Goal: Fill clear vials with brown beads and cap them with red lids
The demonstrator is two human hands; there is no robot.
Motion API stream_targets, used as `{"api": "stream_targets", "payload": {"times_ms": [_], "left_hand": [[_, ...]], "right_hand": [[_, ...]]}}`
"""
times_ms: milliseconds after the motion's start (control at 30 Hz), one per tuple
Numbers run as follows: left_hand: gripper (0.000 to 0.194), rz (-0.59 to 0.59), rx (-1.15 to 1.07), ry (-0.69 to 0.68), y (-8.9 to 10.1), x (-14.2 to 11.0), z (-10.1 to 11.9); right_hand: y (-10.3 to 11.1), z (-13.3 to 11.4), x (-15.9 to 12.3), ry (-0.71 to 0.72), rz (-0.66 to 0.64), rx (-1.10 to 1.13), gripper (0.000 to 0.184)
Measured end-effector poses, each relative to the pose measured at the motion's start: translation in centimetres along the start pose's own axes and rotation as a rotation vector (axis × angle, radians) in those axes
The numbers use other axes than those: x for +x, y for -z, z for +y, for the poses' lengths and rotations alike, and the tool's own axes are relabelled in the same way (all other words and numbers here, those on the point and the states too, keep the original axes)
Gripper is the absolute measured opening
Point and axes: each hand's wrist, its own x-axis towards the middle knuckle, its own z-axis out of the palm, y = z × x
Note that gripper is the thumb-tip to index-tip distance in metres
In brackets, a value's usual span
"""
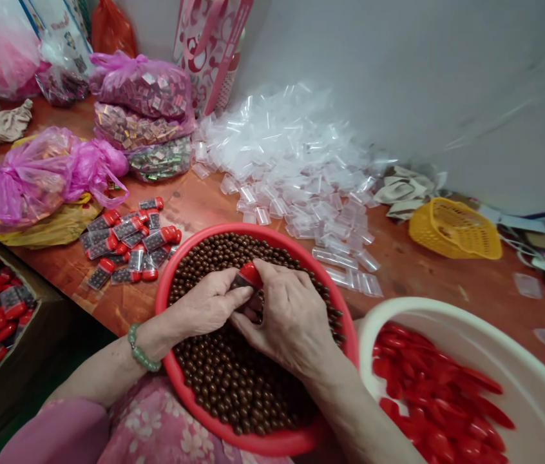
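Over a red basin (344,335) full of brown balls (234,393), my two hands meet around one small clear container with a red cap (250,276). My left hand (209,303) grips its clear body between thumb and fingers. At the red cap, the fingers of my right hand (292,312) are closed on it, and they partly hide it. Dark contents show through the container's wall. Left of the basin lies a loose pile of filled red-capped containers (130,238). A white tub (446,316) at the right holds red caps (437,393).
Behind the basin, clear empty containers (292,161) are heaped against the wall. A yellow basket (453,229) stands at the right. Tied pink bags (26,177) and stacked bags of small pieces (142,96) sit at the left. A cardboard box (35,328) of filled containers is at lower left.
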Motion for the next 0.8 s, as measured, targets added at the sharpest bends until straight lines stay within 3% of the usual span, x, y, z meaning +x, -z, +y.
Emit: {"api": "stream_targets", "payload": {"times_ms": [233, 433, 600, 800], "left_hand": [[0.019, -0.044, 0.214, -0.110, 0.3, -0.2, -0.3], [0.015, -0.053, 0.168, -0.062, 0.1, -0.1, -0.2], [0.011, -0.073, 0.068, -0.020, -0.2, 0.1, -0.2], [0.014, 0.011, 0.093, -0.021, -0.8, -0.1, 0.5]], "right_hand": [[-0.3, 0.1, 0.1, 0.102, 0.115, -0.055, 0.052], [0.1, 0.5, 0.1, 0.138, 0.119, -0.060, 0.049], [0.2, 1.3, 0.2, 0.207, 0.106, -0.085, 0.058], [0.9, 1.3, 1.5, 0.255, 0.137, -0.152, 0.072]]}}
